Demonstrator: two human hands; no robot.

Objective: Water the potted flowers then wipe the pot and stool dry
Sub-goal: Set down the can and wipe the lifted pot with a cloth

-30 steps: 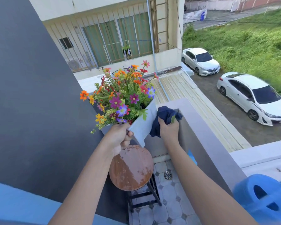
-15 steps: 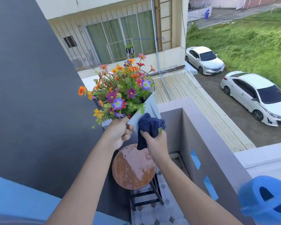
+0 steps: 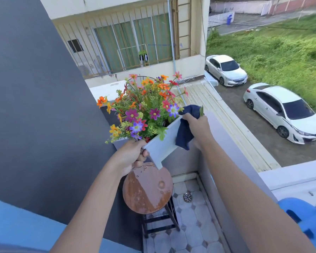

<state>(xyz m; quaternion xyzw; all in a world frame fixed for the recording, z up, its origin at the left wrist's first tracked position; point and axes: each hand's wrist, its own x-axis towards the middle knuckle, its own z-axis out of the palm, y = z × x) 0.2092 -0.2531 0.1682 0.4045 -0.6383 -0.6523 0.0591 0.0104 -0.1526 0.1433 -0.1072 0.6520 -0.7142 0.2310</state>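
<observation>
Above the stool (image 3: 147, 189), the left hand (image 3: 130, 157) has a closed grip on the near lower corner of the white pot (image 3: 161, 143), holding it lifted and tilted. The right hand (image 3: 196, 126) bunches a dark blue cloth (image 3: 184, 132) against the pot's upper right side. The pot is a stiff, smooth box, probably slippery while wet and top-heavy with its flowers (image 3: 144, 108), so corners and rim seem the safest holds. Its long axis runs from lower left up toward the right; the opening faces up and left. The stool's round seat shows water drops.
</observation>
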